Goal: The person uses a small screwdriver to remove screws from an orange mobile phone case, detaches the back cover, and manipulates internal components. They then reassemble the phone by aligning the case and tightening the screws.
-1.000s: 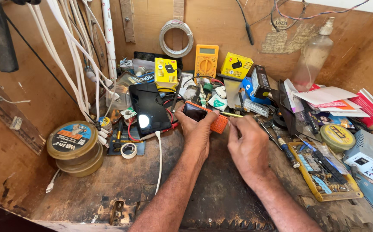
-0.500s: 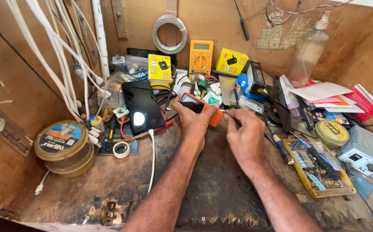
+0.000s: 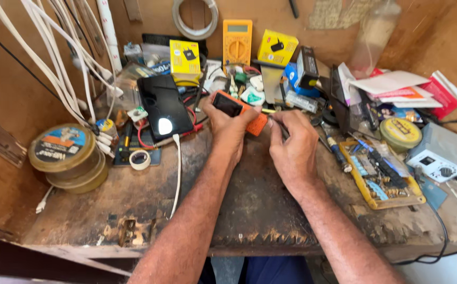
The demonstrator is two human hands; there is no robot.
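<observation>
Desk (image 3: 133, 210): worn wood, cluttered along its far half.
Phone (image 3: 236, 110): small, orange-cased, at 12 o'clock, just beyond both hands.
Left hand (image 3: 228, 126): fingers wrapped around the phone; best held steady, screen up.
Right hand (image 3: 291, 144): fingers pinching a thin tool at the phone's 3 o'clock edge; light pressure seems wise.
Tins (image 3: 68, 155): stacked at 9 o'clock, lidded, contents hidden.
Tray (image 3: 384, 181): yellow, at 3 o'clock, holds small tools.

Two yellow boxes (image 3: 185, 57) (image 3: 277, 47) against the back wall, flanking an orange meter's grey screen (image 3: 237, 28). Dark phone screen (image 3: 164, 107) left of centre. Blue-orange labelled tin (image 3: 61, 145) far left.
</observation>
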